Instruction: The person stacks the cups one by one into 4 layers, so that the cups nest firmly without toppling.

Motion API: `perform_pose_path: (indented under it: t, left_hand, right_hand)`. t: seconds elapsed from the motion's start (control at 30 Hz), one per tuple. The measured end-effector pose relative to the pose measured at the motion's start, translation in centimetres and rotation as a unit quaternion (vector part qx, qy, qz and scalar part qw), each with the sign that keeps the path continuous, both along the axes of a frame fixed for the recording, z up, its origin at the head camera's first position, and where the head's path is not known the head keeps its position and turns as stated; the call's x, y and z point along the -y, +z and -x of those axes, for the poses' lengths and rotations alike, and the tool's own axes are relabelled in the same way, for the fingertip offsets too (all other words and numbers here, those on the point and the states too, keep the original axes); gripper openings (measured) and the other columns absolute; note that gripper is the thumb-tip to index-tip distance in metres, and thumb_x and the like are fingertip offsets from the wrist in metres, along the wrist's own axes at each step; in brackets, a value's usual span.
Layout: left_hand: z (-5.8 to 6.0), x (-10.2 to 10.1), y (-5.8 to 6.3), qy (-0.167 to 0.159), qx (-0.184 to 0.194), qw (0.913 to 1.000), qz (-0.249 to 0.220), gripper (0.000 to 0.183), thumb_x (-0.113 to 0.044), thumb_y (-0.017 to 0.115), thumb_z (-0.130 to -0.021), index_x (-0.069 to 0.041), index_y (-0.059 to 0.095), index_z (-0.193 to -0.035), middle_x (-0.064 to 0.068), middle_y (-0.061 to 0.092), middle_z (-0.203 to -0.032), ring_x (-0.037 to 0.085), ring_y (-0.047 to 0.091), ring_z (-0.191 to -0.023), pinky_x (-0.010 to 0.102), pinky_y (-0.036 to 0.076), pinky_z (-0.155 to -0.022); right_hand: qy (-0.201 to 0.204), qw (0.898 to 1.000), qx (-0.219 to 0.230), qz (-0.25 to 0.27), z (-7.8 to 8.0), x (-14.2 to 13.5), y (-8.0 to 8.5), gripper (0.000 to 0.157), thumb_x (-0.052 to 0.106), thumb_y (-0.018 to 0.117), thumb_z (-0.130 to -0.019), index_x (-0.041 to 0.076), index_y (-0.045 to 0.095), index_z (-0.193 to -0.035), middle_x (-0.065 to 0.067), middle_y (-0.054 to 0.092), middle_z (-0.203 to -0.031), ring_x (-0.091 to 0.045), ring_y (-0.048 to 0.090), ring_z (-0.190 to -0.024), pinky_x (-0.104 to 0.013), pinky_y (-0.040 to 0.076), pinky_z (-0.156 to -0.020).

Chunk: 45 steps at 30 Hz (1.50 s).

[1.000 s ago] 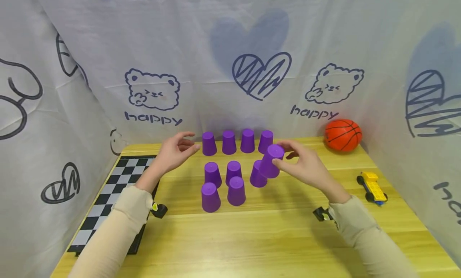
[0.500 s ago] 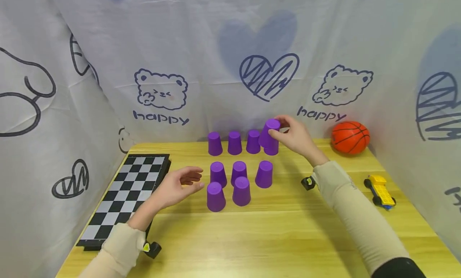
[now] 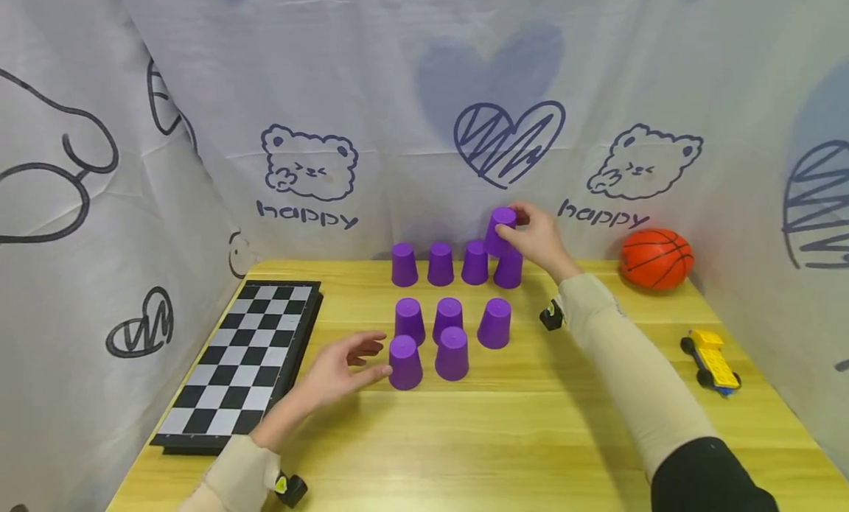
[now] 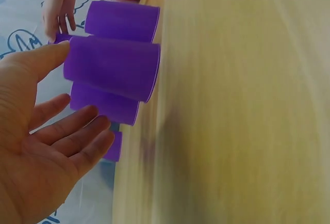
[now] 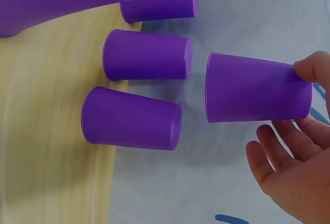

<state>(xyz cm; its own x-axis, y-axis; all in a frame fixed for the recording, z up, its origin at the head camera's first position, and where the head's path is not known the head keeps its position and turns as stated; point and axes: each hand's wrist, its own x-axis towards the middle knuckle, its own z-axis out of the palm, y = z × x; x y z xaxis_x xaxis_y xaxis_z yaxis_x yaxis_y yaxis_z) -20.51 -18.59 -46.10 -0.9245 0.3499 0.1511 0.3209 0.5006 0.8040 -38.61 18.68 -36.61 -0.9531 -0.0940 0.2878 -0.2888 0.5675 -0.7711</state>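
My right hand (image 3: 540, 241) pinches an upside-down purple cup (image 3: 499, 236) near its base. This cup hangs over the two rightmost cups of the back row, with a gap beneath it in the right wrist view. Below it stand an upside-down cup (image 5: 149, 54) and its neighbour at the row's end (image 5: 131, 120). My left hand (image 3: 341, 368) is at the front left cup (image 3: 406, 366), thumb tip right by its side and fingers loosely bent. Beside that cup stands a second front cup (image 3: 452, 356). Behind them are three more upside-down cups, the rightmost (image 3: 494, 324) set apart.
On the left of the table lies a black-and-white checkered board (image 3: 245, 350). An orange basketball (image 3: 657, 259) sits at the back right, with a yellow toy car (image 3: 713, 361) in front of it. A printed cloth (image 3: 398, 70) hangs close behind the back row.
My right hand has carried its cup back and up from the middle row to above the back row. My left hand has come down and forward to the front left cup.
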Motion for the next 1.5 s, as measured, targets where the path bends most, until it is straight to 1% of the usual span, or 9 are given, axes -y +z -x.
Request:
perform_pose_path:
  t: [0.1,0.27,0.5,0.67,0.77,0.97,1.17,1.33,1.5]
  left_hand:
    - [-0.1,-0.5,-0.2,0.011,0.010,0.9999,-0.002,0.065,-0.031,0.084,-0.091,-0.006,0.060,-0.146,0.019,0.071,-0.135,0.035,0.069,-0.123,0.047,0.060,-0.102]
    - [-0.4,-1.4,-0.6,0.022,0.026,0.9992,-0.019,0.065,-0.031,0.086,-0.090,-0.012,0.060,-0.146,0.014,0.072,-0.134,0.035,0.068,-0.125,0.047,0.060,-0.102]
    - [-0.6,-1.7,-1.4,0.017,0.030,0.9989,-0.032,0.065,-0.033,0.085,-0.090,-0.014,0.059,-0.146,0.014,0.072,-0.134,0.034,0.069,-0.123,0.046,0.061,-0.101]
    - [-0.4,-1.7,-1.6,0.019,0.030,0.9988,-0.034,0.064,-0.033,0.086,-0.090,-0.015,0.060,-0.146,0.013,0.073,-0.133,0.034,0.069,-0.122,0.047,0.060,-0.102]
    - [-0.3,-1.9,-1.7,0.019,0.027,0.9988,-0.036,0.064,-0.033,0.085,-0.090,-0.015,0.060,-0.146,0.013,0.073,-0.133,0.033,0.069,-0.122,0.047,0.060,-0.102]
    - [-0.2,-2.5,-1.8,0.015,0.018,0.9990,-0.037,0.063,-0.032,0.084,-0.092,-0.014,0.059,-0.147,0.012,0.072,-0.134,0.032,0.070,-0.121,0.048,0.061,-0.100]
    - [-0.1,-3.0,-1.9,0.021,0.006,0.9993,-0.032,0.060,-0.032,0.084,-0.092,-0.019,0.060,-0.145,0.007,0.073,-0.133,0.027,0.072,-0.119,0.043,0.062,-0.098]
    - [0.2,-3.2,-1.9,0.021,-0.011,0.9995,-0.023,0.058,-0.032,0.083,-0.093,-0.018,0.060,-0.144,0.007,0.074,-0.131,0.027,0.072,-0.118,0.041,0.062,-0.096]
    - [0.2,-3.2,-1.8,0.021,-0.012,0.9995,-0.021,0.053,-0.032,0.082,-0.094,-0.019,0.062,-0.142,0.006,0.075,-0.129,0.026,0.073,-0.116,0.040,0.063,-0.095]
  right_hand:
    - [-0.006,1.000,0.002,-0.001,0.6,0.0,-0.3,0.049,0.020,0.074,-0.095,-0.002,0.061,-0.137,-0.026,0.067,-0.132,-0.042,0.062,-0.124,-0.053,0.050,-0.111]
    - [-0.005,1.000,0.003,-0.003,1.2,0.1,-0.9,0.049,0.020,0.073,-0.096,-0.002,0.061,-0.137,-0.027,0.066,-0.133,-0.042,0.061,-0.125,-0.053,0.049,-0.113]
    - [-0.005,1.000,0.009,-0.010,2.1,0.2,-1.6,0.048,0.020,0.072,-0.098,-0.002,0.060,-0.138,-0.027,0.066,-0.134,-0.042,0.061,-0.125,-0.053,0.048,-0.114]
    - [-0.007,1.000,0.008,-0.014,2.5,0.2,-1.4,0.051,0.022,0.072,-0.098,-0.003,0.059,-0.140,-0.027,0.066,-0.133,-0.041,0.060,-0.124,-0.053,0.048,-0.113]
    - [-0.007,1.000,0.012,-0.014,2.7,0.2,-1.4,0.051,0.021,0.072,-0.097,-0.003,0.059,-0.140,-0.027,0.065,-0.133,-0.041,0.060,-0.124,-0.053,0.048,-0.113]
    - [-0.005,1.000,0.022,-0.008,3.0,0.3,-1.8,0.050,0.020,0.072,-0.098,-0.004,0.060,-0.140,-0.027,0.066,-0.133,-0.040,0.062,-0.121,-0.051,0.051,-0.110]
    - [-0.006,1.000,0.022,-0.004,3.2,0.4,-2.1,0.051,0.018,0.070,-0.098,-0.006,0.058,-0.141,-0.029,0.065,-0.136,-0.042,0.063,-0.123,-0.051,0.052,-0.110]
    - [-0.011,1.000,0.022,-0.007,3.3,0.4,-2.1,0.052,0.018,0.069,-0.100,-0.007,0.055,-0.143,-0.030,0.064,-0.138,-0.043,0.063,-0.126,-0.051,0.052,-0.111]
    - [-0.014,1.000,0.025,-0.008,3.3,0.3,-2.1,0.054,0.018,0.069,-0.100,-0.006,0.054,-0.145,-0.030,0.063,-0.139,-0.044,0.062,-0.127,-0.052,0.051,-0.112]
